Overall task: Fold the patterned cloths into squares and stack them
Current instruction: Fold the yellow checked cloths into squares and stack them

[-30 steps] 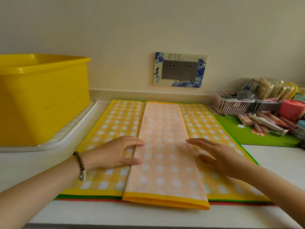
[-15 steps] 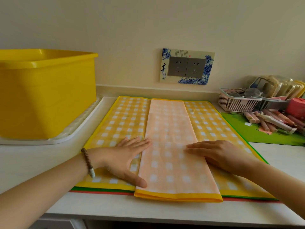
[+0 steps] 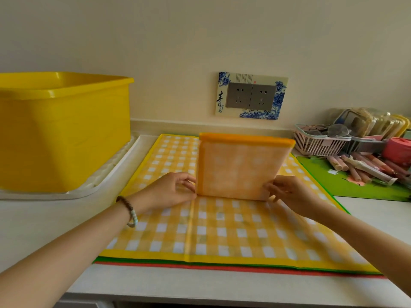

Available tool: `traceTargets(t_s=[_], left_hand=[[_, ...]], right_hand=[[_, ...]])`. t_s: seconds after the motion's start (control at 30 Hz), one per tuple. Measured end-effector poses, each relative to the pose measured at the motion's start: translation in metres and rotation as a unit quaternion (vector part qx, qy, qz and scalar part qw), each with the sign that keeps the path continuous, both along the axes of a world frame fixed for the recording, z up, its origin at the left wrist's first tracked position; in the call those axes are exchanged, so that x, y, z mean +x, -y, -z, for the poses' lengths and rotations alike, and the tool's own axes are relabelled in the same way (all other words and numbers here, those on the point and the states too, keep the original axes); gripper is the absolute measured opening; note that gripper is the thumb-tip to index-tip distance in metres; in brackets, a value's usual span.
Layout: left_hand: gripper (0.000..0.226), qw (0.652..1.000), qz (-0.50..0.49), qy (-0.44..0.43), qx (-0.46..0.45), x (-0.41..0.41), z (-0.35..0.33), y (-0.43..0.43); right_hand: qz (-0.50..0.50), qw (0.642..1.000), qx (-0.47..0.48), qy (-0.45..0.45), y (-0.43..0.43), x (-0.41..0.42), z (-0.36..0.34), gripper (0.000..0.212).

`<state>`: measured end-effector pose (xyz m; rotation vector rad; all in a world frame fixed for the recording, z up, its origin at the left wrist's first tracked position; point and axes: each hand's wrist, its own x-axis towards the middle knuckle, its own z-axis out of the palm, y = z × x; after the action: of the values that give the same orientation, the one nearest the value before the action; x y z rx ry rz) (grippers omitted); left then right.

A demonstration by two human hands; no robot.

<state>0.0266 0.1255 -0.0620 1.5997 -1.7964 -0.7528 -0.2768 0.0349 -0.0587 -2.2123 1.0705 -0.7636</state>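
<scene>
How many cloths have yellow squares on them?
2. One folded cloth stands up, pinched by the left hand and right hand. One flat cloth lies spread beneath. A green edge and red edge peek out under it; their patterns are hidden.

1. A home, most likely a kitchen or utility corner: a white counter (image 3: 33, 230) runs along a plain cream wall (image 3: 200, 41) with a low upstand
2. At 1 o'clock, a double socket (image 3: 251, 96) sits in a blue-and-white decorated surround
3. At 10 o'clock, a yellow tub (image 3: 62, 134) stands on a white tray (image 3: 111, 174)
4. At 3 o'clock, a basket (image 3: 318, 147) of household bits, a pink pot (image 3: 398, 150), and loose tubes (image 3: 360, 167) on a green mat (image 3: 347, 185)
5. At 6 o'clock, checked cloths (image 3: 222, 230) lie spread flat
</scene>
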Motion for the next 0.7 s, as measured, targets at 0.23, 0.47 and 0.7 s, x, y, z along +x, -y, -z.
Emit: traceTargets(t_s=[0.23,0.47,0.7], left_hand=[[0.041,0.994,-0.107,-0.007,-0.011,-0.015,0.003,0.021],[0.043,0.99,-0.139,0.014,-0.009,-0.023,0.006,0.026],[0.048,0.96,0.043,0.257,-0.103,-0.047,-0.002,0.001]], right_hand=[[0.12,0.983,0.123,0.062,0.013,0.015,0.0,0.012],[0.198,0.975,0.087,0.047,0.018,0.027,0.005,0.027],[0.016,0.979,-0.138,-0.148,-0.022,0.029,0.01,0.041]])
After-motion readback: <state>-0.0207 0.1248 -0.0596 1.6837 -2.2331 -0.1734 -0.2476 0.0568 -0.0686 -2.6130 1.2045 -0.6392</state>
